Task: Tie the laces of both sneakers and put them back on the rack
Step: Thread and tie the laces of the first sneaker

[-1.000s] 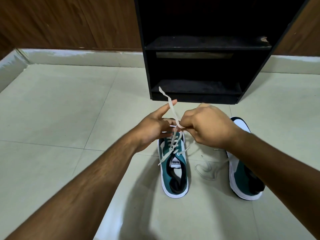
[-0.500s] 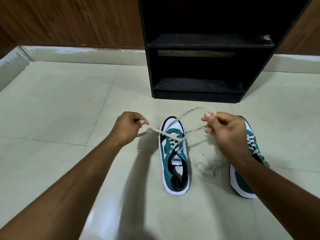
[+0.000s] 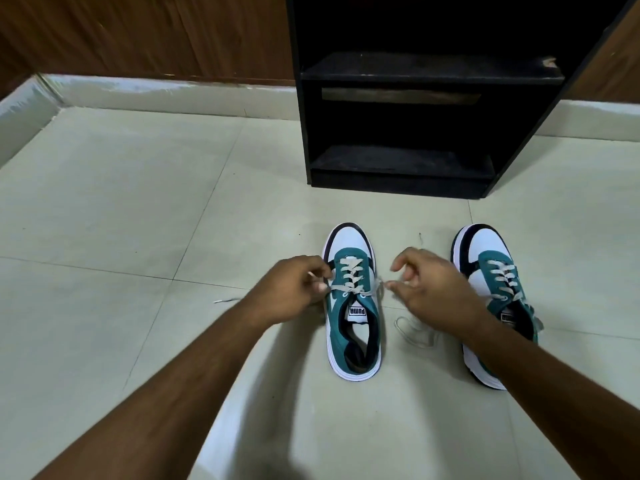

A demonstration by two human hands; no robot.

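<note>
Left hand: I see it at frame centre, just left of the left sneaker, fingers curled, grip pinching one end of that shoe's lace.
Right hand: I see it between the two shoes, thumb and forefinger pinched on the other end of the same lace, the remaining fingers loose.
Lace: pulled sideways across the top eyelets, running out to each hand; a free tip lies on the floor at left of centre.
Left sneaker: teal and white, standing on the floor at centre, toe pointing toward the rack, label on the tongue showing.
Right sneaker: same colours, on the floor at right of centre, heel partly hidden by my right forearm; its loose lace lies coiled on the tiles between the shoes.
Rack: black, upper middle of the frame, against the wooden wall; both visible shelves bare, well apart from the shoes.
</note>
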